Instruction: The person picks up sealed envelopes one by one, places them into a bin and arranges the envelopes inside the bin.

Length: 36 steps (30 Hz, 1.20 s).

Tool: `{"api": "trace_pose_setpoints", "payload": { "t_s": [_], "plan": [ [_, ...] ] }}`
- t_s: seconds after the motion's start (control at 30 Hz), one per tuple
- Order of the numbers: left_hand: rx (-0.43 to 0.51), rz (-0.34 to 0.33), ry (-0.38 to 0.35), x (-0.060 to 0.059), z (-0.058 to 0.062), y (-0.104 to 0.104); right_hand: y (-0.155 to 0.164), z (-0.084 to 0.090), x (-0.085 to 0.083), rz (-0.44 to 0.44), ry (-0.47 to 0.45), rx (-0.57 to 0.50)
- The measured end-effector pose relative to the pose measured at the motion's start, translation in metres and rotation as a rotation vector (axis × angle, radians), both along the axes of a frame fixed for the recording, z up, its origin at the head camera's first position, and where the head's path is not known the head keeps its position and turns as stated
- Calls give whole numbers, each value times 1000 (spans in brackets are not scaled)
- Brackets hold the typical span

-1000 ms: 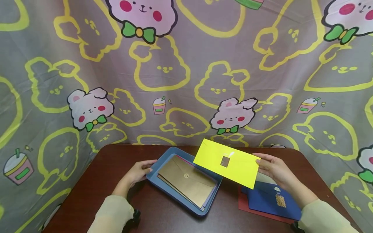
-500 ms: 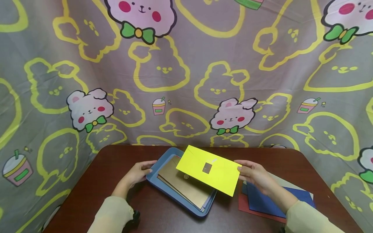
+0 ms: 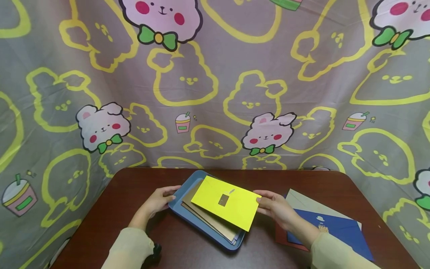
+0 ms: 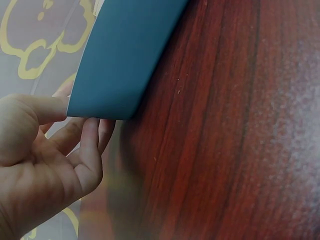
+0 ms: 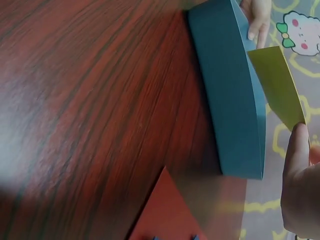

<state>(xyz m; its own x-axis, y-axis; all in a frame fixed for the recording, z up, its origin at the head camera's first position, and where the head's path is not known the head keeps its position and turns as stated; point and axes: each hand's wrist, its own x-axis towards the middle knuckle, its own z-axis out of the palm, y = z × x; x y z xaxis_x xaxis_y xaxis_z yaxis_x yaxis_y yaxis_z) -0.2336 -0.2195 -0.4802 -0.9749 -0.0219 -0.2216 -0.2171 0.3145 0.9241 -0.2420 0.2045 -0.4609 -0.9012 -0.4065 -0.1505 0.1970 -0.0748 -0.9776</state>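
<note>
My right hand (image 3: 278, 210) pinches the right end of a bright yellow envelope (image 3: 228, 205), with a small brown square printed on it. The yellow envelope is tilted over a blue tray (image 3: 201, 229); in the right wrist view its near end (image 5: 276, 82) stands above the tray's wall (image 5: 227, 100). Beneath it in the tray lies a gold envelope (image 3: 216, 223) on a stack, mostly covered. My left hand (image 3: 158, 201) grips the tray's left corner; the left wrist view shows the thumb at the rim and fingers curled below.
To the right on the dark wooden table (image 3: 255, 254) lie a blue envelope (image 3: 346, 231), a beige envelope (image 3: 312, 203) and a red envelope (image 3: 299, 245), overlapping under my right forearm. A patterned curtain (image 3: 215, 112) hangs along the table's far edge.
My right hand has carried the yellow envelope left and down, from beyond the tray's right side to over the gold envelope. My left hand has stayed on the tray.
</note>
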Motion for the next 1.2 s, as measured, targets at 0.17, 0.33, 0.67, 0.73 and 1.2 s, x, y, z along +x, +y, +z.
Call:
{"api": "trace_pose_setpoints", "payload": {
  "t_s": [0.17,0.33,0.67,0.73,1.2],
  "plan": [
    [-12,-5,0,0,1,0,-10,3,0,-26,-17,1],
    [-29,-4,0,1,1,1,-19,1,-3,-58,-45,-34],
    [-41,-12,3,3,0,2,-26,3,-2,-45,-55,10],
    [-46,-12,4,2,1,2,-25,3,-3,-39,-19,64],
    [-47,-7,-1,0,3,3,-16,11,-5,-20,158,347]
  ]
}}
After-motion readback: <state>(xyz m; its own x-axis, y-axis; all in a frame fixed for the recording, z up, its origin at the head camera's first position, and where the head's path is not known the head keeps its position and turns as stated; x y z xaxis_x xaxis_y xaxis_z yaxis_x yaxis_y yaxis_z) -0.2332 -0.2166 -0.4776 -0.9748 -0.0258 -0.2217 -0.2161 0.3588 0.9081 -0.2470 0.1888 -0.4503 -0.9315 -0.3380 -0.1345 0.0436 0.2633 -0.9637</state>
